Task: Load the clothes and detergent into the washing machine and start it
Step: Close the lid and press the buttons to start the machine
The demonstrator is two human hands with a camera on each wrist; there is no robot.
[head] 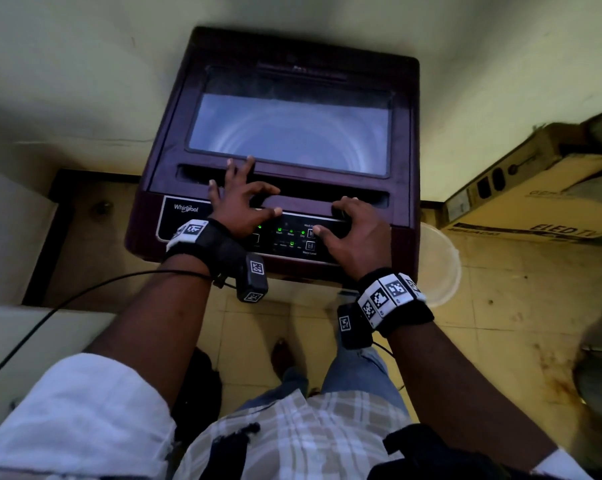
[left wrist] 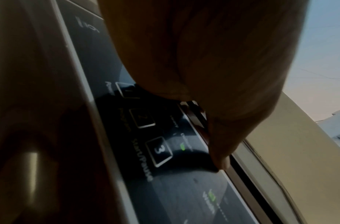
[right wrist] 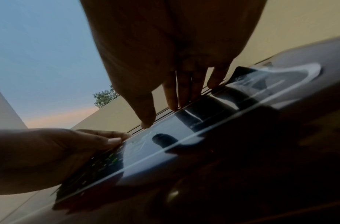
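Observation:
A maroon top-loading washing machine stands against the wall with its glass lid down. The drum shows dimly through the glass; I cannot make out any clothes or detergent. Green lights glow on the black control panel. My left hand lies spread on the lid's front edge, with its thumb at the seam above the Start/Pause button. My right hand rests its fingertips on the same seam further right, thumb down on the panel. Neither hand holds anything.
A cardboard TV box lies on the floor to the right of the machine, with a pale round bucket beside it. A white cabinet stands at the left. A black cable runs from my left wrist. Yellow tiles lie underfoot.

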